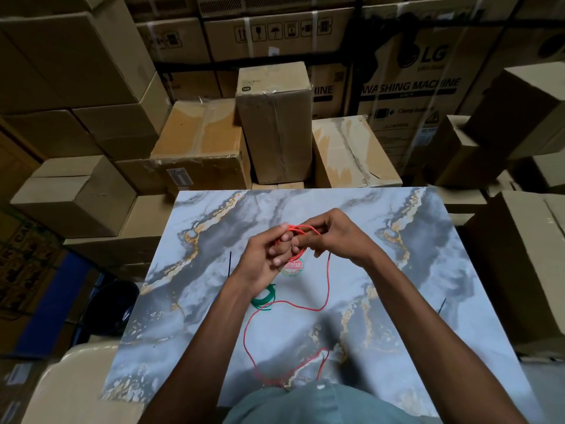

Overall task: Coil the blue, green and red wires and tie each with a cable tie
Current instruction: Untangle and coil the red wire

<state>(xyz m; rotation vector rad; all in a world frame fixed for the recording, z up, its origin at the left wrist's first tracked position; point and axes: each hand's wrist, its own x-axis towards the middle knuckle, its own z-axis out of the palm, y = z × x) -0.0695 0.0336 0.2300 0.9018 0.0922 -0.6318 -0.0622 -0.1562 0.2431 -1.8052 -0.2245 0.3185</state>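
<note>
The left hand (265, 258) and right hand (331, 237) were closed together on a small coil of thin red wire (298, 240), seemingly so the loops would not spring apart. Its uncoiled tail (327, 289) hung below the grip across the marble-patterned table (397, 301), free to feed in. The green wire coil (263, 298) lay just beneath the left wrist, a black cable tie (229, 264) left of it.

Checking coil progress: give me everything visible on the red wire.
The red wire is thin, flexible and looks plastic-coated. Its upper part is wound in a few loose loops held between the left hand and right hand, above the marble-patterned table. The uncoiled rest hangs down, curves across the table toward the person and loops near the table's near edge. No cable tie on it yet.
</note>
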